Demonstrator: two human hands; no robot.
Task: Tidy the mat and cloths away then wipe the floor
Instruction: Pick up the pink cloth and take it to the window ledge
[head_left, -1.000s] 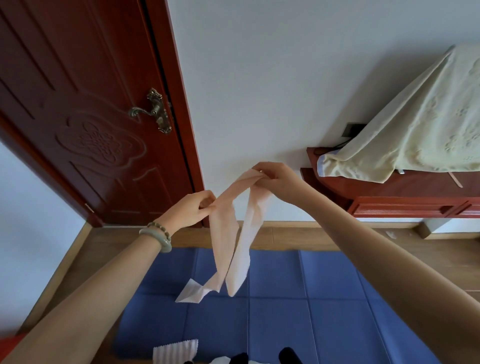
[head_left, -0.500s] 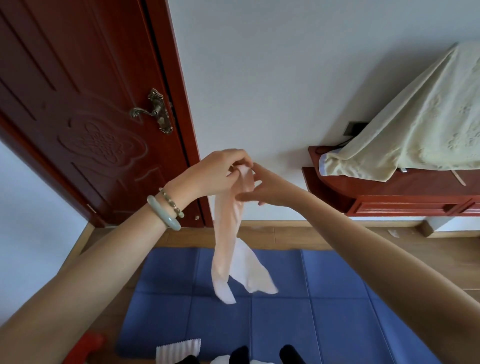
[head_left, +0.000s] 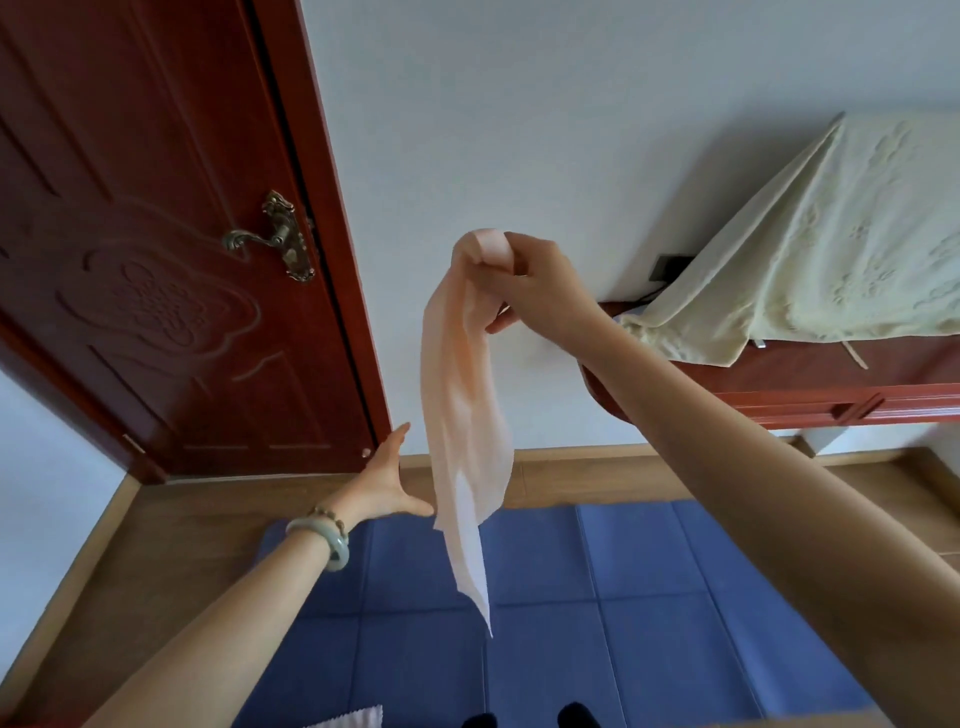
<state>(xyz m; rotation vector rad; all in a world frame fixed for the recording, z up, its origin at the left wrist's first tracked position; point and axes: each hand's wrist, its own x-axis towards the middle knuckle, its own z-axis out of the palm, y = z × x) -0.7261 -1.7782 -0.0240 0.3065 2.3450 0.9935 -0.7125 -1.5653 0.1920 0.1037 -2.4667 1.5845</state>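
Observation:
A long pale pink cloth (head_left: 460, 415) hangs doubled over from my right hand (head_left: 535, 283), which grips its top fold high in front of the white wall. Its tail dangles down over the blue foam mat (head_left: 634, 613) on the wooden floor. My left hand (head_left: 387, 483) is lower and to the left, fingers spread straight, beside the cloth's lower part; its thumb tip is at the cloth's edge. A white ribbed cloth (head_left: 348, 719) peeks in at the bottom edge on the mat.
A dark red door (head_left: 156, 260) with a brass handle (head_left: 275, 241) stands shut at left. A red wooden cabinet (head_left: 831, 384) at right carries a cream cover (head_left: 831, 249). Wood floor (head_left: 171, 525) borders the mat.
My left hand has let go of the pink cloth and dropped down to the left, opening flat. My right hand has taken the top fold alone and the cloth now hangs straight.

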